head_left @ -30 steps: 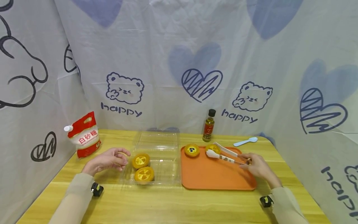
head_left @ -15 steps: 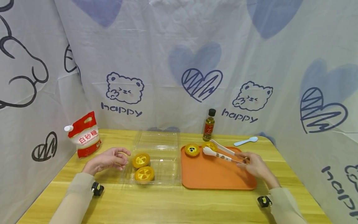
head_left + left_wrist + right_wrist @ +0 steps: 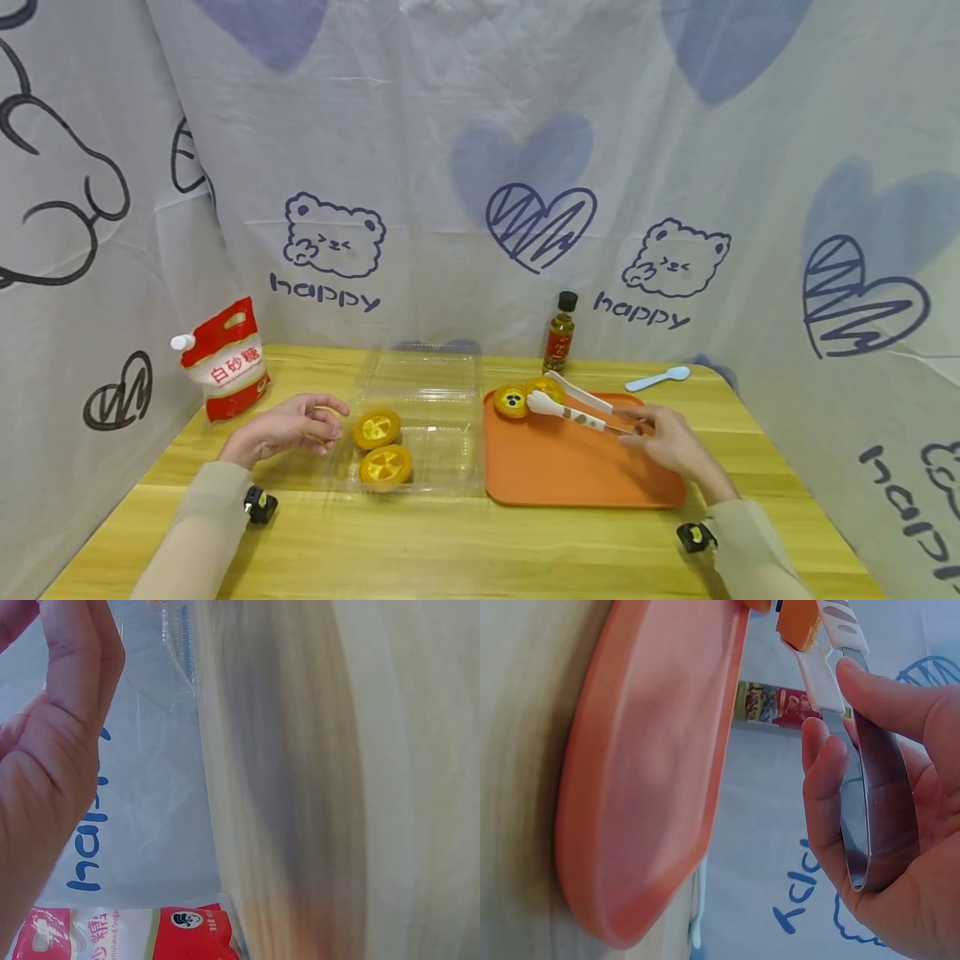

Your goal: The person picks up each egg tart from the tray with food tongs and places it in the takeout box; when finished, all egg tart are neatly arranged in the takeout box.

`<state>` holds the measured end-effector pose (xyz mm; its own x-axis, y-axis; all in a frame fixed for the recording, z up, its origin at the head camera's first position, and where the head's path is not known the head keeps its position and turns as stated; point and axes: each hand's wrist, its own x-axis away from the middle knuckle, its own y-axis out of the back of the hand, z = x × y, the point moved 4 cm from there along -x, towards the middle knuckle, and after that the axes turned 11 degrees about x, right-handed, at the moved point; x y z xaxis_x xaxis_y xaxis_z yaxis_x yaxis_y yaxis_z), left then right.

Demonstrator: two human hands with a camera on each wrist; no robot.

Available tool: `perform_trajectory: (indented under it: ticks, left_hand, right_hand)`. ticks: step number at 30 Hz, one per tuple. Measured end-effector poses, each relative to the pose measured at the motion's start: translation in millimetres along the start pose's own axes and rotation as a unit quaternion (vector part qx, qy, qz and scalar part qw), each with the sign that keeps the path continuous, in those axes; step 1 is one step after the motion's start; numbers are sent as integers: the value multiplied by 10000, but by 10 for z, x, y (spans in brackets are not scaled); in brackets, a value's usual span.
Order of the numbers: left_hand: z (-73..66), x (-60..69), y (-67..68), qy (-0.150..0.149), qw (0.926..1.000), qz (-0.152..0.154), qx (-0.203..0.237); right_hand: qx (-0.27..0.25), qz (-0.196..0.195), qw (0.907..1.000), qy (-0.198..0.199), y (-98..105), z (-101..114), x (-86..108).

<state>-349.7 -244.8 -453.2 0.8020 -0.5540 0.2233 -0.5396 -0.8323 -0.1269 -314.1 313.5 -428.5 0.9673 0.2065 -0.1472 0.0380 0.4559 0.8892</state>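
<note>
My right hand [image 3: 663, 435] grips metal tongs with white, spotted ends [image 3: 567, 412]. Between the tong tips is a yellow egg tart [image 3: 546, 388], partly hidden by them. In the right wrist view this tart [image 3: 799, 624] appears raised above the orange tray [image 3: 577, 467]. Close on its left, a tart with dark berries [image 3: 512, 401] sits at the tray's back left corner. Loosely bent and holding nothing, my left hand [image 3: 294, 427] is beside the clear plastic box [image 3: 442, 458]; whether it touches the box I cannot tell. Two fruit-topped tarts [image 3: 377, 429] lie in the box's left side.
The box's clear lid [image 3: 422, 373] stands open at the back. A red and white sugar bag [image 3: 225, 362] is at the far left. Behind the tray stands a small oil bottle [image 3: 558, 335], and a pale blue spoon [image 3: 657, 379] lies at the back right.
My right hand has moved left with the tongs, bringing the gripped egg tart across the tray's back to the berry tart. The left hand has stayed in place.
</note>
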Motion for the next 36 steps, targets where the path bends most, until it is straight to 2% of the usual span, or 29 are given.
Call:
perform_trajectory:
  ticks: [19, 28, 36]
  left_hand:
    - [-35, 1, 13, -51, 9998, 127, -139]
    - [-7, -21, 14, -42, 10000, 73, -53]
    - [9, -15, 28, -51, 10000, 63, -25]
  right_hand:
    - [-143, 51, 9996, 255, -76, 324, -119]
    - [-244, -204, 9980, 550, -146, 472, -154]
    - [2, -446, 9966, 695, -219, 667, -180]
